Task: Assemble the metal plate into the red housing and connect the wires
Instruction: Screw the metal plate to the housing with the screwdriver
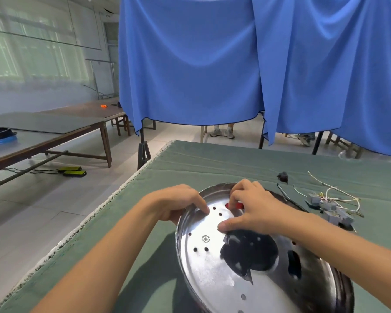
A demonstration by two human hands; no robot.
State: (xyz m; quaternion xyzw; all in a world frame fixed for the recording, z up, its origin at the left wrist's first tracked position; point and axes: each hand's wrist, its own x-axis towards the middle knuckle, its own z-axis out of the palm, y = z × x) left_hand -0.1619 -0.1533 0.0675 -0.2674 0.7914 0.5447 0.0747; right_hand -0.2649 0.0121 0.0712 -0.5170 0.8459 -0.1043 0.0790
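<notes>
Both hands work the far rim of the metal plate (215, 263) on the tabletop (212, 163): left hand (178, 204) grips its ten o'clock edge, right hand (246, 206) pinches at twelve o'clock, where red housing (236, 205) shows, wires (334, 199) lying at two o'clock.

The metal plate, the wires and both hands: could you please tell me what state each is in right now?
metal plate: tilted on the green table cover, held at its far rim
left hand: grips the plate's left rim
right hand: fingers curled over the plate's far edge, beside a red part
wires: loose on the cover, unconnected
</notes>
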